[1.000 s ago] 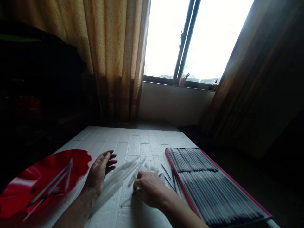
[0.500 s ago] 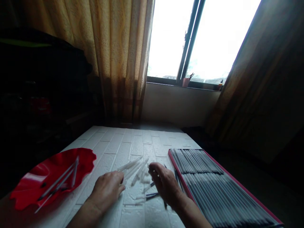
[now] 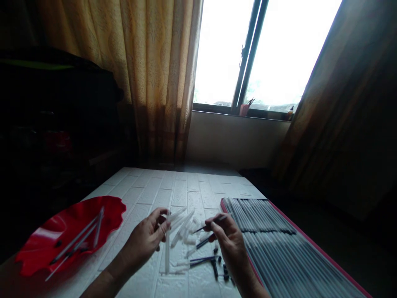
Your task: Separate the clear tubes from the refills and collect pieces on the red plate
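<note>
Between the thumb and fingers of my left hand (image 3: pixel 145 236) is a clear pen barrel (image 3: pixel 167 254), held nearly upright above the table. My right hand (image 3: pixel 228 239) pinches a thin dark pen refill (image 3: pixel 200 229), its fine end pointing left toward the barrel; the two are apart. A loose pile of clear barrels (image 3: pixel 178 238) lies between my hands. Nearer to me on the table are several thin dark-ended pen pieces (image 3: pixel 201 260) and small black pen caps (image 3: pixel 215 270), partly hidden behind my right hand.
A red wavy-rimmed dish (image 3: pixel 37 252) at the left holds several pen pieces, one sticking out over its rim. Along the right, a pink-edged box (image 3: pixel 321 244) is packed with two rows of pens. Both stand on the white brick-patterned table (image 3: pixel 149 197). Window and curtains are behind.
My left hand has picked up a clear barrel from the pile and raised it. The right hand has closed on a thin refill and shifted slightly right, uncovering black caps.
</note>
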Tool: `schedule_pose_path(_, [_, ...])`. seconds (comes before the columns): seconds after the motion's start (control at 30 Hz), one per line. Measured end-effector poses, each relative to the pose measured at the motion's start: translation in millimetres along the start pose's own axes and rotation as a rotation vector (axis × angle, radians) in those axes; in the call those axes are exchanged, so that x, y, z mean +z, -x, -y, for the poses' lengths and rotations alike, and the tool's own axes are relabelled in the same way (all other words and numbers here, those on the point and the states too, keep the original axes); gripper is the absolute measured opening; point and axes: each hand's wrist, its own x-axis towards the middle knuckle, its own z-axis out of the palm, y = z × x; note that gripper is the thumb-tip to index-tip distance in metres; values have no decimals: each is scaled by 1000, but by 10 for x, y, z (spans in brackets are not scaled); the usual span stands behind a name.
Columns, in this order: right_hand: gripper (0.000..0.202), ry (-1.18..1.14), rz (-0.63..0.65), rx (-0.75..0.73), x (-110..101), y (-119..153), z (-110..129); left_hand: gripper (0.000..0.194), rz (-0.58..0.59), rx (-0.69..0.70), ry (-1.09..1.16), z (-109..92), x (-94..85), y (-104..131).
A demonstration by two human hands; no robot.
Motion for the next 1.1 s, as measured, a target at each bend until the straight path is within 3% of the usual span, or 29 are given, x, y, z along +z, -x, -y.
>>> schedule_pose_path(0.1, [17,-15,-26,-96,24,69,87,47,-97,-110,463,43,59,-77])
schedule_pose_path(0.27, [6,49,28,-297,78,229,156,34,-195,-335,746,83,139,-120])
schedule_pose_path(0.6, [14,139,80,-456,85,283,111,17,-232,-417,805,30,132,-107])
schedule_pose_path(1.1, [17,133,32,-534,98,278,82,17,-222,-433,807,75,130,-114])
